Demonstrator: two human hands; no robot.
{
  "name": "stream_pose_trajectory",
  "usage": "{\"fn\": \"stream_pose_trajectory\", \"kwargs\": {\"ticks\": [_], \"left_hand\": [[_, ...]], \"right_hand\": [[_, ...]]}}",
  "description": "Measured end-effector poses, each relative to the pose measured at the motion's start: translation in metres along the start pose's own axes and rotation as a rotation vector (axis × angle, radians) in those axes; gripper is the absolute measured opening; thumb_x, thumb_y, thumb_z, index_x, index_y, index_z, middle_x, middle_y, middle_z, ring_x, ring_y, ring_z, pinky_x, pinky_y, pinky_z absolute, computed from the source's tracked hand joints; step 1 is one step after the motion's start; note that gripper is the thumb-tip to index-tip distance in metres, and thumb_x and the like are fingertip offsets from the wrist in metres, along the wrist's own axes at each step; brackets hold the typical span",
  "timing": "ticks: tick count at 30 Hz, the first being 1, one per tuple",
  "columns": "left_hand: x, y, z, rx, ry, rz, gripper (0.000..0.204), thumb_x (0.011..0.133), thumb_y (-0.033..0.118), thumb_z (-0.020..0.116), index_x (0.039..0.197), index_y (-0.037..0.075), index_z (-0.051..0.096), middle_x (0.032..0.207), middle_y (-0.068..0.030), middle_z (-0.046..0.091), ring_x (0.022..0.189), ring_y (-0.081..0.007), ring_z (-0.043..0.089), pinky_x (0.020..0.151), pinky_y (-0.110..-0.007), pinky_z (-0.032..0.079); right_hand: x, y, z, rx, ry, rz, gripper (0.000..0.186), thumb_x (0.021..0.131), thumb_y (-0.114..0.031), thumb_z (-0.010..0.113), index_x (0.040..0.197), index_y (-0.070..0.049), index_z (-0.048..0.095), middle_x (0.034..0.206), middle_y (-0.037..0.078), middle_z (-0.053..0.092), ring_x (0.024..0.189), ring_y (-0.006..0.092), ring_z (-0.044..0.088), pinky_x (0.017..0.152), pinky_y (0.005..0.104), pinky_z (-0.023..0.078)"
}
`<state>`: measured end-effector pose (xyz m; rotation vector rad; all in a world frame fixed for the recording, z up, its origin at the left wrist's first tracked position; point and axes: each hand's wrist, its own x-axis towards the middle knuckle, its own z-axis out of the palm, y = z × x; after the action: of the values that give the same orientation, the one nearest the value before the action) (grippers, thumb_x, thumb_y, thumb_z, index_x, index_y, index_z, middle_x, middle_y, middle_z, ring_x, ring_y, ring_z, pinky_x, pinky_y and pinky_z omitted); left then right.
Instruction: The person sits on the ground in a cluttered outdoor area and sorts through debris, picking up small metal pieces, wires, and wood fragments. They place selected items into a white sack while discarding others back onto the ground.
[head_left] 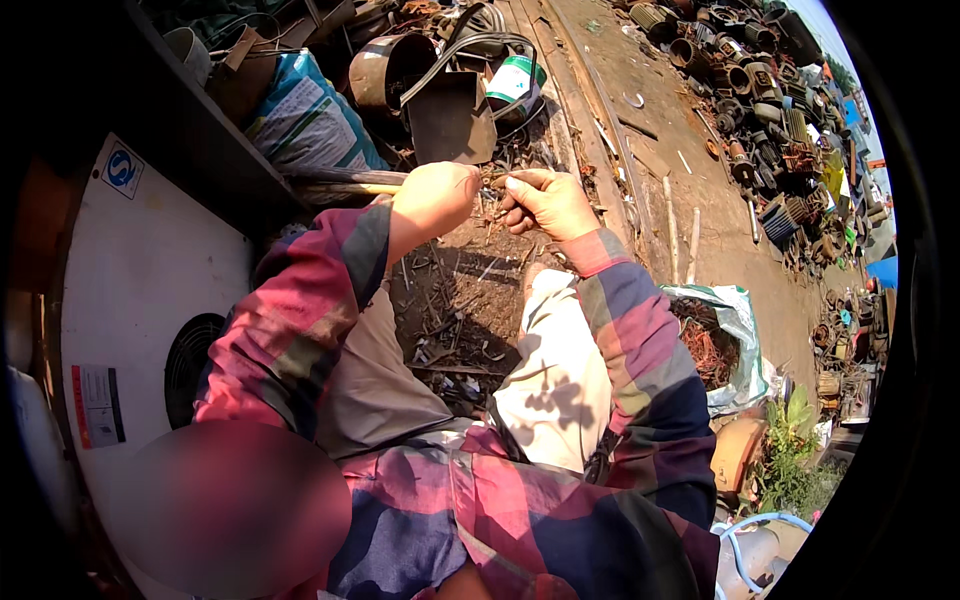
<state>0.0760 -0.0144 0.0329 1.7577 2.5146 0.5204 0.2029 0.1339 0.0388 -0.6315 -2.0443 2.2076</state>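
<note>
In front of my knees both hands are raised close together over littered ground (450,310). My left hand (437,200) is closed with its back toward me, so its fingertips are hidden. A short gap away, my right hand (552,203) is closed too, thumb pressed against bent fingers. Something thin and dark seems to run between the two hands, too small to name. Wooden handles (345,185) lie beside my left wrist. Just beyond the hands is a dark, flat metal sheet (452,125).
A white metal cabinet (140,270) with a round black grille stands at left. Ahead are a blue-white sack (312,120), a rusty drum (372,75) and a green-white can (513,82). A sack (745,335) of reddish wires sits right, before heaped motors (765,110).
</note>
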Motion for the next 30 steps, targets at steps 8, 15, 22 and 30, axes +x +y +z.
{"fn": "stream_pose_trajectory", "kwargs": {"ticks": [8,15,22,30], "left_hand": [[-0.01,0.022,0.022,0.219,-0.281,0.069,0.013,0.078,0.013,0.056,0.079,0.005,0.067,0.071,-0.015,0.065,0.068,-0.0313,0.065,0.06,-0.041,0.051],[-0.013,0.022,-0.001,0.035,-0.177,-0.054,0.041,0.088,0.026,0.057,0.116,-0.003,0.05,0.089,-0.024,0.064,0.086,-0.0403,0.061,0.074,-0.045,0.048],[-0.019,0.022,-0.014,-0.208,-0.169,-0.038,0.032,0.088,0.009,0.058,0.119,0.002,0.057,0.08,-0.0145,0.06,0.067,-0.0201,0.054,0.065,-0.031,0.045],[-0.025,0.02,-0.011,-0.339,-0.133,-0.035,0.03,0.089,0.003,0.057,0.119,-0.001,0.057,0.091,-0.0107,0.062,0.079,-0.0166,0.058,0.072,-0.026,0.046]], "right_hand": [[0.011,0.023,-0.003,-0.392,-0.096,0.025,0.024,0.093,-0.017,0.058,0.105,0.003,0.062,0.075,0.005,0.063,0.059,0.0105,0.06,0.05,0.0247,0.053],[-0.025,0.002,-0.081,-0.061,0.183,-0.174,0.022,0.093,-0.019,0.056,0.098,0.002,0.062,0.077,0.006,0.062,0.068,0.0128,0.063,0.059,0.0263,0.055],[-0.163,0.155,-0.2,0.503,0.877,-0.22,0.023,0.094,-0.019,0.056,0.101,0.002,0.059,0.078,0.009,0.062,0.065,0.0187,0.062,0.057,0.031,0.055],[-0.293,0.254,-0.305,0.457,1.334,-0.072,0.025,0.096,-0.017,0.05,0.107,0.005,0.054,0.083,0.013,0.061,0.068,0.0223,0.062,0.061,0.0342,0.056]]}}
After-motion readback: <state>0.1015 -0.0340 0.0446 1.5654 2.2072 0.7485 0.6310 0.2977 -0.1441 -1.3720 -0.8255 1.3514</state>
